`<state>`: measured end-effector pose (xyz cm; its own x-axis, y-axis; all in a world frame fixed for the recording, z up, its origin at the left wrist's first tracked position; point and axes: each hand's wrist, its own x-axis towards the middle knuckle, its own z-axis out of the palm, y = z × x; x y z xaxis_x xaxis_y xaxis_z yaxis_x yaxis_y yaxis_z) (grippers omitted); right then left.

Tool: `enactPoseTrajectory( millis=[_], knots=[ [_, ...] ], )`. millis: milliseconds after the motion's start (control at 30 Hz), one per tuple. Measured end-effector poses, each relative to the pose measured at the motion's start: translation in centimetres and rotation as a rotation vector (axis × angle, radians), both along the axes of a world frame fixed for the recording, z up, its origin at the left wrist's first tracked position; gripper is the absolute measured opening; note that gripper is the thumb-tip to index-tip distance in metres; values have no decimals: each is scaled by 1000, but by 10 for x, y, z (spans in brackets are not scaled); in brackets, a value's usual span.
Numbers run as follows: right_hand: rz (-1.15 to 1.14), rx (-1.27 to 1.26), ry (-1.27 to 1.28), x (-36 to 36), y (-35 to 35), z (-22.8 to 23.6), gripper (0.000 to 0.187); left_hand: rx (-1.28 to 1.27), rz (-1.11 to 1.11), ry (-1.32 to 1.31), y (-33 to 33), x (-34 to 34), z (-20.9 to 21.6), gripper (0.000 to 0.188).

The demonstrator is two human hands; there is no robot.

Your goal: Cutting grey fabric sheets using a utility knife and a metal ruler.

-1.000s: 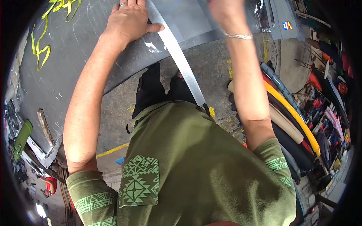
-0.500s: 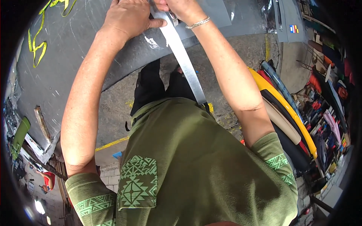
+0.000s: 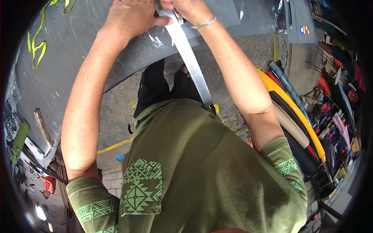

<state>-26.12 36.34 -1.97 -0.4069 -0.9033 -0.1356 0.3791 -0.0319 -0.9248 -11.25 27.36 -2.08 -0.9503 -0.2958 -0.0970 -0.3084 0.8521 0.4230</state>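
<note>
A long metal ruler (image 3: 190,62) runs from under my hands over the table's near edge, its lower end reaching my shirt. My left hand (image 3: 134,15) lies flat at the top of the view, with its thumb stretched onto the ruler; its fingertips are cut off by the frame. Beside it on the right, my right hand (image 3: 190,9) is closed at the ruler's right edge. A small shiny bit shows below its fist, but what it holds is mostly hidden. Grey sheet material (image 3: 225,13) lies under and beside the right hand.
The dark table (image 3: 77,50) carries a yellow tape measure (image 3: 37,48) at the left. More grey pieces (image 3: 301,19) lie at the far right. Rolls of material, one yellow (image 3: 301,112), stand on my right. A worn stick (image 3: 42,126) lies at the left.
Both hands and the ruler stay almost in place. The right hand has shifted very slightly up, and the view has moved a little.
</note>
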Motion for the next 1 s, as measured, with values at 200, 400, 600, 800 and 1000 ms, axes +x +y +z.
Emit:
enactPoseTrajectory(
  millis=[200,400,600,800,1000],
  knots=[
    [-66,217,45,7,1,22,53,21,-23,-23,21,-23,48,109],
    [-29,-8,75,-2,3,-4,53,-372,62,-402,26,-25,50,109],
    [-81,198,205,15,1,27,54,-333,87,-421,30,-31,65,109],
    [40,83,889,-1,5,6,46,-312,106,-454,31,-35,66,111],
    [-214,-354,1225,-4,-2,-32,37,-293,107,-256,26,-27,51,110]
  ],
)
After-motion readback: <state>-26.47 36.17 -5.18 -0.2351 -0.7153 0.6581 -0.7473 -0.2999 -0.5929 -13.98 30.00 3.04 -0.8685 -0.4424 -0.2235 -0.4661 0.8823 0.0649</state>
